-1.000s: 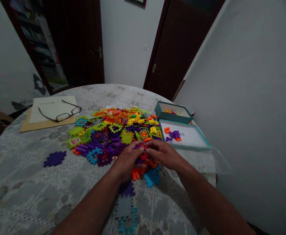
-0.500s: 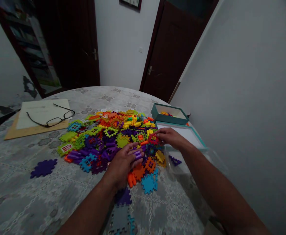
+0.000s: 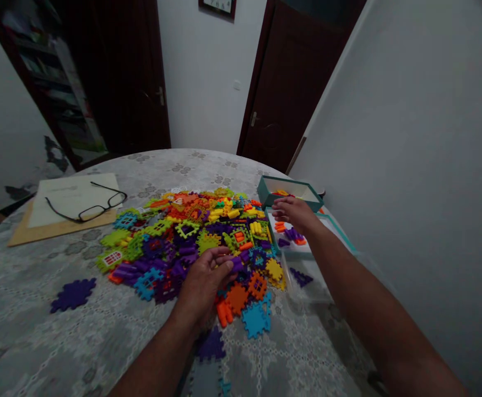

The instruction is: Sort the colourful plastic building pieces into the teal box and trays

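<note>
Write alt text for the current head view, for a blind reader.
The left hand holds a purple cylindrical piece at a colourful heap of notched plastic tiles; the right hand hovers above a teal-rimmed tray holding orange and purple pieces. Eyeglasses lie on paper at left.

Tablecloth (image 3: 112,325) grey w/ floral ptn; plastic pcs (image 3: 208,241) multicol.; tray (image 3: 296,255) white w/ teal rim.

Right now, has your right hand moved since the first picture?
Yes. Judged against the teal box, the right hand has gone forward and rightward, from beside the left hand to close by the box's near side.
</note>
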Demonstrator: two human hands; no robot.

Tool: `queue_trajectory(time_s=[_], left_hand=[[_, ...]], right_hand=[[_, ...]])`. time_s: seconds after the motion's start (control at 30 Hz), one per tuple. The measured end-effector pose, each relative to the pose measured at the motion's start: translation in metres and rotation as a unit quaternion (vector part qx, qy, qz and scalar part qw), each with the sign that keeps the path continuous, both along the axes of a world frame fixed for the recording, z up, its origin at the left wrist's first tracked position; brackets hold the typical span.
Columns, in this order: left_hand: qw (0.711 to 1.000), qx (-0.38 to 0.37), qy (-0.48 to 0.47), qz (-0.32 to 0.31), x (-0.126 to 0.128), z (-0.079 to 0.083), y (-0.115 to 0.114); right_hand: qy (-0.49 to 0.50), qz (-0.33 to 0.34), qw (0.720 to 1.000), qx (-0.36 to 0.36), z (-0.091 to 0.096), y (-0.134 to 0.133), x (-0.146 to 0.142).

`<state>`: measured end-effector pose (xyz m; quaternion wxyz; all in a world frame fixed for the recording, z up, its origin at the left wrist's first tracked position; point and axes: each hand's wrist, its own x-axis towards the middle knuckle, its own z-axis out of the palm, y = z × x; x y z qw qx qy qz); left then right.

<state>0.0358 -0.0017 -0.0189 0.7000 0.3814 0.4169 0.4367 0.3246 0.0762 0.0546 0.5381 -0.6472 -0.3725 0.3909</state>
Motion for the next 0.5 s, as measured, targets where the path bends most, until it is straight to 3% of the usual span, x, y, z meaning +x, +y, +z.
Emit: queue_trajectory(time_s=[0.07,0.17,0.23,0.37,0.5], left_hand=[[1.000,0.004,0.010,0.004,0.002,0.000,-0.001],[1.000,0.007,0.008,0.005,0.003,0.001,-0.003],[1.000,0.008,0.012,-0.001,0.003,0.002,-0.005],[1.000,0.015,0.024,-0.013,0.002,0.004,-0.006],[0.999,0.019,0.041,-0.018,0.003,0.006,-0.004]], right_hand=[[-0.014,0.105,0.994,-0.017,-0.007,-0.031,-0.026],[-0.078,0.273,0.958,-0.038,-0.013,-0.077,-0.062],[-0.114,0.333,0.936,-0.029,-0.019,-0.098,-0.081],[-0.130,0.318,0.939,0.012,-0.037,-0.119,-0.100],[-0.091,0.287,0.954,-0.012,-0.047,-0.126,-0.105]])
